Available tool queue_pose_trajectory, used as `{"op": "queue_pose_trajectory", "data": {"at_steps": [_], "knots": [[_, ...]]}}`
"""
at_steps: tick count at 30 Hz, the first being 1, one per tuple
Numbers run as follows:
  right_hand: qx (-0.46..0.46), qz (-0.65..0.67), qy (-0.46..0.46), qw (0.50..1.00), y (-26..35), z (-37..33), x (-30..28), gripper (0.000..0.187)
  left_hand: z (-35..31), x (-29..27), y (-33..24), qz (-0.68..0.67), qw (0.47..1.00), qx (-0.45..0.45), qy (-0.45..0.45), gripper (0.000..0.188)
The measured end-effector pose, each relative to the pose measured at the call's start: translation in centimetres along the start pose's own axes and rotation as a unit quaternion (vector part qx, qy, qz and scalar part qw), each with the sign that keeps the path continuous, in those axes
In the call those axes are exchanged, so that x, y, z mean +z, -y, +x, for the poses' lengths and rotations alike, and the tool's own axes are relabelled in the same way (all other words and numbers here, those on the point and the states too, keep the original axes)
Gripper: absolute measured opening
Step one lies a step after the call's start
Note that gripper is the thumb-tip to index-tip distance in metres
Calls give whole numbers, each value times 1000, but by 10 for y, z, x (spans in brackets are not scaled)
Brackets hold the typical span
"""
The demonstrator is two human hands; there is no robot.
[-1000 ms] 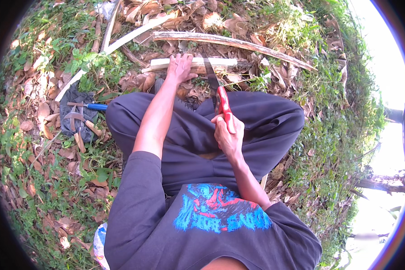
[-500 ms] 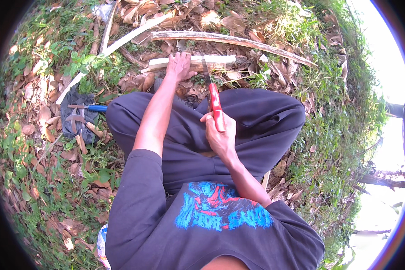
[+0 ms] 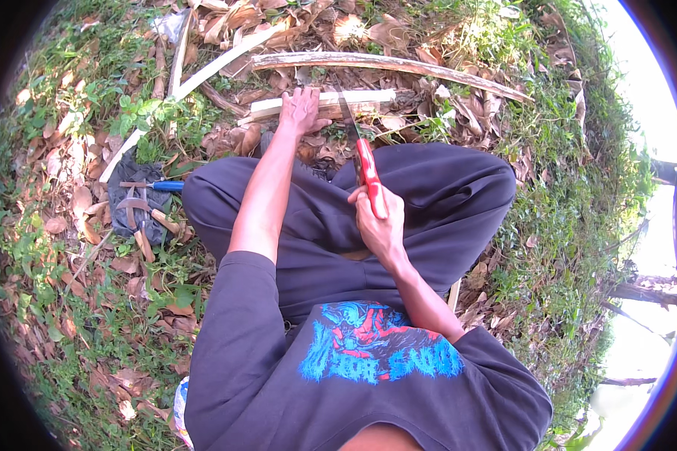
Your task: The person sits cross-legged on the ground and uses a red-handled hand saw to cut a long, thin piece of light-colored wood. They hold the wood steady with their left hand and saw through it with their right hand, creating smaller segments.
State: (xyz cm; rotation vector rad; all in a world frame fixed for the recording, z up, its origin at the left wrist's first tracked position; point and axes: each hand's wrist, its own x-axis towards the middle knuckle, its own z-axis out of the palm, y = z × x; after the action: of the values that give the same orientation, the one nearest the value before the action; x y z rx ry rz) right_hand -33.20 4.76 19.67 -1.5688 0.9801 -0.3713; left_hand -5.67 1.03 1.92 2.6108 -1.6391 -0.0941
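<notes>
A pale wooden strip lies crosswise over a rougher piece of wood on the ground in front of my crossed legs. My left hand grips the strip left of its middle, fingers curled over the far edge and thumb pointing right. My right hand is closed around the red handle of a hand saw, above my lap. The saw's thin blade points away from me and crosses the strip to the right of my left hand. The depth of any cut is too small to make out.
Beyond the strip lies a long curved wooden piece. A long pale slat slants at the far left. By my left knee, a dark plastic bag carries a blue-handled tool and wooden-handled blades. Dry leaves and grass surround me.
The saw and my right hand have shifted slightly right and toward me, part of it from the view itself shifting. My left hand keeps its hold on the strip.
</notes>
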Motion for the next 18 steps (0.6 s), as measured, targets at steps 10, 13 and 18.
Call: {"op": "queue_pose_trajectory", "data": {"at_steps": [10, 13, 18], "knots": [[-108, -53, -40, 992, 12, 13, -2, 13, 0, -1, 1, -2, 1000, 18, -6, 91], [-119, -46, -34, 991, 2, 7, -7, 15, 1, 3, 3, -1, 999, 27, -33, 89], [-102, -100, -23, 989, 3, 41, -13, 15, 4, 4, 3, 6, 999, 36, -31, 89]]}}
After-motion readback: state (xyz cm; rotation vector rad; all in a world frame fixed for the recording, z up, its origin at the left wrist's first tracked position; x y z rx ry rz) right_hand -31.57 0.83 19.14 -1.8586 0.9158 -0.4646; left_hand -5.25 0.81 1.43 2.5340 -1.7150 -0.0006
